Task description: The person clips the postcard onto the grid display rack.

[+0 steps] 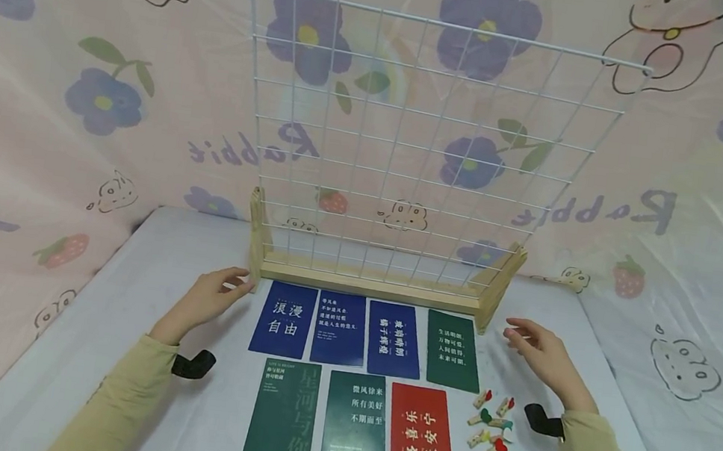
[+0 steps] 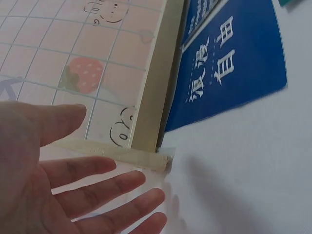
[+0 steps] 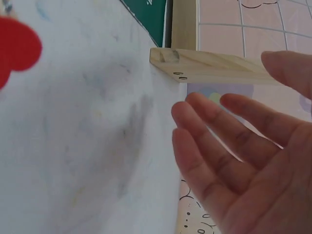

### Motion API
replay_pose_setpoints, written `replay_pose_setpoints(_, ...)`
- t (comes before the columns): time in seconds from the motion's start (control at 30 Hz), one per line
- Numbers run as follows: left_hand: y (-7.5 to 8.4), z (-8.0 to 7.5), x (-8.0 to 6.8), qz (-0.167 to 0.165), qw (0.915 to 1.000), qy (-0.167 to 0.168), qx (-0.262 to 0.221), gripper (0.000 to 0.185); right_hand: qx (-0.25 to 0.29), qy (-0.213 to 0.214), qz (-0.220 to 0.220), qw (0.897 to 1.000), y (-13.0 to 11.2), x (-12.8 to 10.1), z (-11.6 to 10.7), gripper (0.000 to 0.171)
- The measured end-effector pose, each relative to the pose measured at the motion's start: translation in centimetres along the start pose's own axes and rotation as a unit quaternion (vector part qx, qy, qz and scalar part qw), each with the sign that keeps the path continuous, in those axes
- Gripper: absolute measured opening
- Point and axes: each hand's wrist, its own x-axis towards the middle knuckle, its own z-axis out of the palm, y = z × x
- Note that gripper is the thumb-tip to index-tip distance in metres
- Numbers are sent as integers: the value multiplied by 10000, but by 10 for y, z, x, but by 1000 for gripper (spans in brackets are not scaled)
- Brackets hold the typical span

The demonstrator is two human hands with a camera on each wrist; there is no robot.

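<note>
A white wire grid rack [image 1: 405,144] stands upright in a wooden base [image 1: 368,284]. My left hand [image 1: 201,301] is held beside the base's left wooden foot, fingers extended and holding nothing; whether it touches the foot I cannot tell. Over on the right, my right hand [image 1: 543,357] hovers near the right foot [image 3: 209,66], apart from it, with its fingers loosely bent around nothing. In front of the base lies a row of cards: a blue card [image 2: 239,73] at the left end, two more blue ones and a green card [image 1: 453,351].
A second row holds two green cards [image 1: 280,415] and a red card [image 1: 423,444]. Several small wooden clips [image 1: 484,400] with colored hearts lie right of the cards. Patterned cloth [image 1: 171,67] hangs behind the white table [image 1: 187,430].
</note>
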Motion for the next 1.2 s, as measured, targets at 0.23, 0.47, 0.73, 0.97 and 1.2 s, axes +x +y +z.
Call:
replay_pose_setpoints(0.23,2,4,-3,-475,9941,-426,-880,50,466,-111,50,9988,-1,-3,4,50)
replay_pose_setpoints(0.47,3,14,-2,-826,9770,-741,-1819,49,724,-299,162,9968,0,-5,8,45)
replay_pose_setpoints(0.73,2,25,-1,-1333,9625,-638,-2275,44,1028,-481,102,9935,3,-8,13,43)
replay_pose_setpoints(0.97,7,33,1,-1709,9579,-307,-2289,36,1103,-488,56,9927,4,-9,15,41)
replay_pose_setpoints(1.2,7,41,4,-1861,9603,122,-2075,28,1099,-550,141,9923,3,-13,17,43)
